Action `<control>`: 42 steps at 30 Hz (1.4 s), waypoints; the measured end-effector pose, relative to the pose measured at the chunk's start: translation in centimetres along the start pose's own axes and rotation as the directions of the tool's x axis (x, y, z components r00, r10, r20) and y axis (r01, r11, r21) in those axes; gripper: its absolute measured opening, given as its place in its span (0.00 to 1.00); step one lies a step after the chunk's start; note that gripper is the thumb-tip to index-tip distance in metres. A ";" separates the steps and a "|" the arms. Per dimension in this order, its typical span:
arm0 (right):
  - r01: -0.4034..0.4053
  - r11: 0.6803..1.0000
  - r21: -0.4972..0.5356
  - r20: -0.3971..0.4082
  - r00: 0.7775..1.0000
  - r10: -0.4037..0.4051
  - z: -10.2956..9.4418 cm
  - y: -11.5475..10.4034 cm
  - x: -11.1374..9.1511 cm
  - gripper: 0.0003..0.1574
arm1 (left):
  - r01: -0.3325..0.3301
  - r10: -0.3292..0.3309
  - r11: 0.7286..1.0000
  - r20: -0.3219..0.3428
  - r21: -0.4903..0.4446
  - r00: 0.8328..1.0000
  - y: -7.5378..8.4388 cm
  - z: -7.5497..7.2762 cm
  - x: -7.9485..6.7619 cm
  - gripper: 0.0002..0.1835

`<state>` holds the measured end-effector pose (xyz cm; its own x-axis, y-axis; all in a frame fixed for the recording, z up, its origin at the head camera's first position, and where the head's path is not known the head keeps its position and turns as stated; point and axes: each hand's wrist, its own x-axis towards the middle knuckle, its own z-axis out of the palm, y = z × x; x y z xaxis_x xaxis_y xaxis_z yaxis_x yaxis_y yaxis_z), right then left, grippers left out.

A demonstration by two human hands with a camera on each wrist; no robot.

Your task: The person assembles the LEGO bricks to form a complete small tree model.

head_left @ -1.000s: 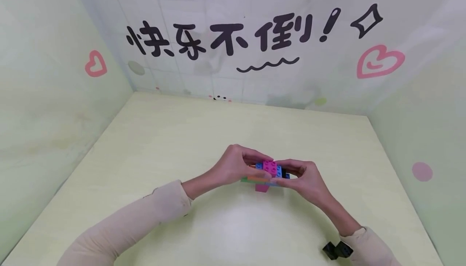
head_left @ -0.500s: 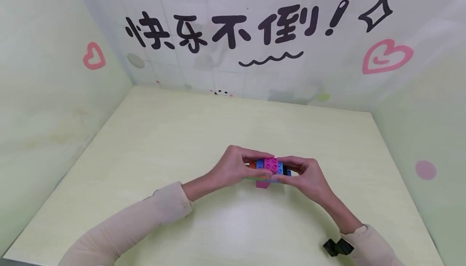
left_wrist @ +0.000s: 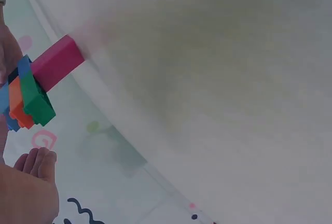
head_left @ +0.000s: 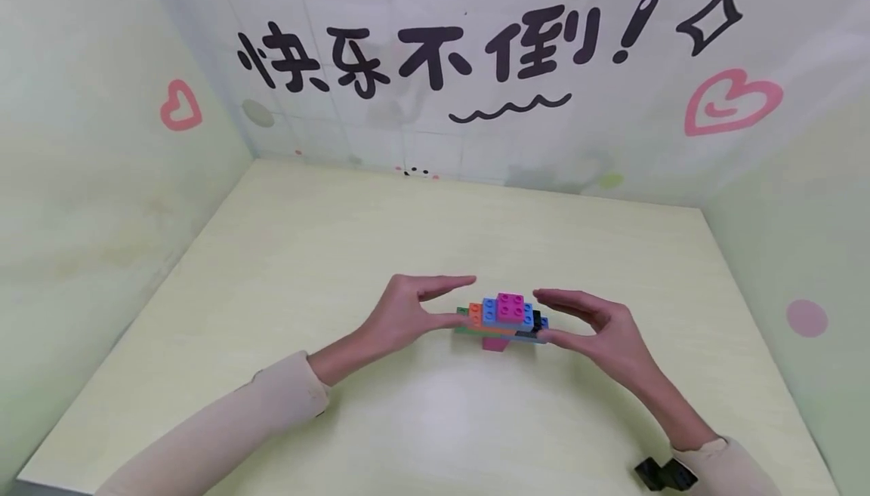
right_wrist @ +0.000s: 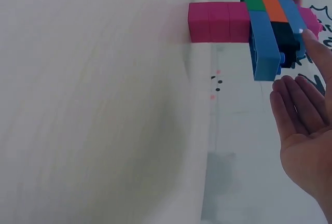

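A toy brick structure stands on the table, wide above a narrow pink column. Its pink top brick sits over a blue layer. Below that come orange and black bricks, then green and blue ones, in the right wrist view. My left hand is at the structure's left side, fingers and thumb spread apart, the thumb tip by the green and orange end. On the other side my right hand has its fingers extended, its thumb near the blue end. Neither hand grips the bricks; whether the thumbs touch them cannot be told.
The pale table is walled by printed sheets at the back and both sides. A small black device is at the right wrist by the sleeve.
Both hands have let go of the brick structure and spread apart, the left one moving left and the right one moving right. The structure still stands. The head view has shifted slightly.
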<state>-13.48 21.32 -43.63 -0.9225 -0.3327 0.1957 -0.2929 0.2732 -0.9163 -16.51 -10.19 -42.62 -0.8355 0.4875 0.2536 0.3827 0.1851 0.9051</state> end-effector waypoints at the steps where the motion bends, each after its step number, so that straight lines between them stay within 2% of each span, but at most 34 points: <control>1: -0.022 1.000 -0.018 -0.004 1.000 0.022 -0.3 0.2 -0.3 0.31 | 0.017 -0.017 1.000 -0.005 0.003 1.000 -0.3 -0.2 -0.4 0.28; 3: -0.073 0.997 -0.041 -0.006 0.997 0.073 -0.7 0.5 -0.8 0.29 | 0.048 -0.048 0.999 -0.006 0.014 0.999 -0.9 -0.4 -1.1 0.27; 6: -0.123 0.991 -0.055 -0.001 0.992 0.123 -0.8 1.0 -1.1 0.27 | 0.058 -0.059 0.998 0.012 0.030 0.998 -1.7 -0.3 -1.5 0.24; 10: -0.133 0.990 -0.037 -0.003 0.991 0.133 -0.5 1.4 -1.2 0.24 | 0.056 -0.057 0.998 0.015 0.036 0.998 -2.0 0.2 -1.6 0.21; 13: -0.130 0.992 0.001 0.003 0.992 0.130 -0.5 1.3 -1.2 0.23 | 0.092 -0.092 0.996 0.010 -0.019 0.996 -1.8 0.2 -1.4 0.19; 15: -0.145 0.988 0.048 0.004 0.989 0.145 -0.7 1.2 -1.1 0.23 | 0.133 -0.133 0.987 0.008 -0.089 0.991 -1.4 0.1 -1.0 0.18; 18: -0.201 0.974 0.107 -0.021 0.979 0.205 -1.3 0.9 -0.6 0.24 | 0.169 -0.175 0.967 -0.014 -0.192 0.984 -0.7 -0.2 0.0 0.18; 21: -0.288 0.948 0.134 -0.049 0.954 0.297 -1.7 0.8 0.0 0.26 | 0.164 -0.182 0.963 -0.065 -0.214 0.981 -0.4 -0.1 1.1 0.17; 26: -0.403 0.900 0.164 -0.036 0.910 0.414 -1.4 1.4 1.1 0.30 | 0.173 -0.180 0.983 -0.144 -0.057 0.973 -1.5 1.1 1.9 0.16; 32: -0.448 0.872 0.198 -0.108 0.874 0.473 0.0 2.4 2.1 0.34 | 0.181 -0.166 0.977 -0.126 0.117 0.978 -2.9 2.2 1.8 0.18; 37: -0.466 0.870 0.161 -0.162 0.857 0.489 0.8 2.7 2.2 0.33 | 0.158 -0.133 0.935 -0.099 0.316 0.986 -3.6 2.2 1.8 0.17; 42: -0.492 0.863 0.117 -0.201 0.839 0.505 1.4 3.0 2.0 0.32 | 0.135 -0.123 0.896 -0.057 0.422 0.991 -4.1 2.1 2.1 0.17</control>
<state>-15.87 20.18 -46.44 -0.9727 0.0400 -0.2288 0.2303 0.2935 -0.9278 -18.97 -8.15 -46.51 -0.8973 0.4114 0.1597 0.3965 0.5924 0.7014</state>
